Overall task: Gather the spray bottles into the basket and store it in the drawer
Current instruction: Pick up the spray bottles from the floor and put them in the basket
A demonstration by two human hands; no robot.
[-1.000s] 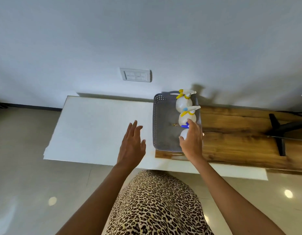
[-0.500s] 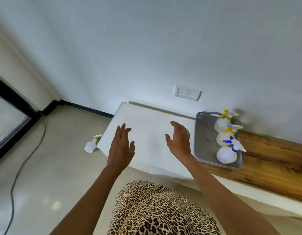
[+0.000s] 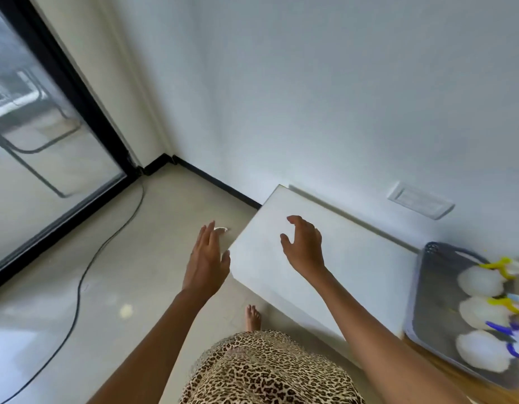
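Note:
A grey basket (image 3: 433, 301) sits at the far right, partly on the white cabinet top (image 3: 348, 258) and partly on a wooden board (image 3: 421, 349). Three white spray bottles stand in it: two with yellow triggers (image 3: 479, 279) (image 3: 484, 314) and one with a blue trigger (image 3: 482, 351). Another white spray bottle (image 3: 221, 229) lies on the floor left of the cabinet, mostly hidden behind my left hand (image 3: 207, 259). My left hand is open and empty, over the floor. My right hand (image 3: 304, 246) hovers open above the cabinet top, fingers curled.
A black cable (image 3: 86, 258) trails across the tiled floor toward a black-framed glass door (image 3: 48, 141) on the left. A wall switch plate (image 3: 421, 199) sits above the cabinet. My bare foot (image 3: 252, 317) stands near the cabinet's front edge.
My right hand let go of the blue-trigger bottle in the basket and swung left over the cabinet. The view turned left; the floor bottle now sits just beyond my left fingers.

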